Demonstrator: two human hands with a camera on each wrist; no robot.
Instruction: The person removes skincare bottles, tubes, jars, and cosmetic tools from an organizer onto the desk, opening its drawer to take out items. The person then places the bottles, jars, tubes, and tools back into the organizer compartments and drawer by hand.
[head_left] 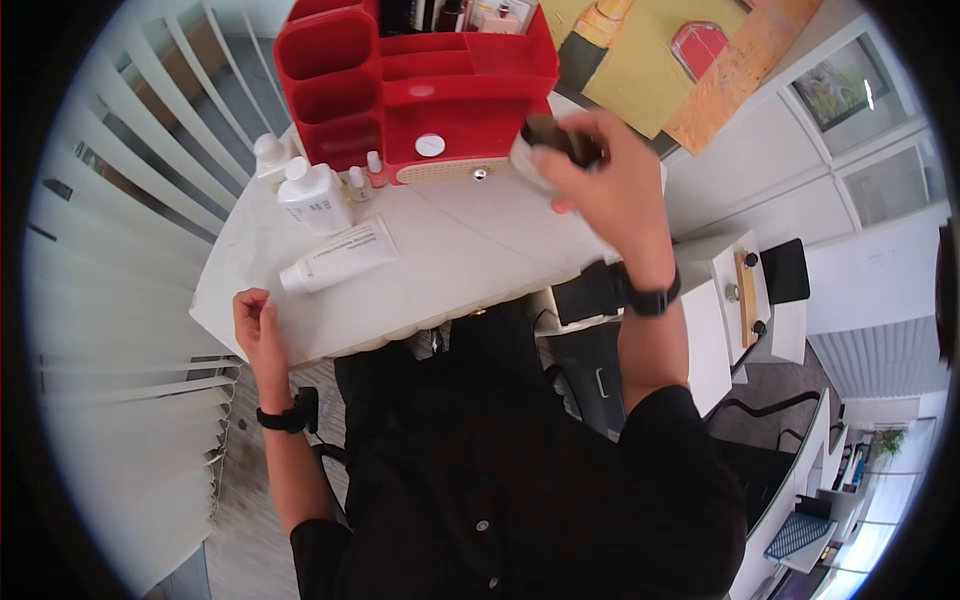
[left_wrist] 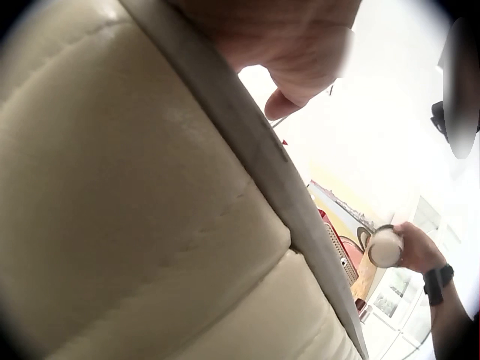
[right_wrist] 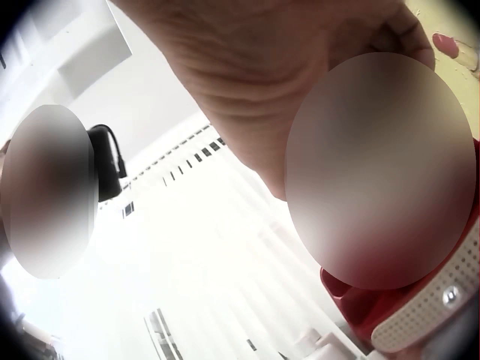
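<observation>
In the head view, my right hand (head_left: 622,190) grips a cup-like container (head_left: 533,160) with a dark inside, held above the tabletop (head_left: 470,235) near the red organizer (head_left: 430,65). The left wrist view shows that container's pale round face (left_wrist: 386,248) toward the camera, with the right hand (left_wrist: 418,250) around it. My left hand (head_left: 262,335) rests at the table's left front edge, fingers loosely bent and holding nothing. A white tube (head_left: 345,258) lies just beyond it. Blur hides what the right hand (right_wrist: 255,75) holds in the right wrist view.
A white pump bottle (head_left: 315,200), a smaller white bottle (head_left: 270,155) and two small polish bottles (head_left: 376,170) stand left of the organizer. A yellow picture (head_left: 640,70) is behind at the right. Blinds (head_left: 130,200) hang on the left; drawers and a cabinet stand right.
</observation>
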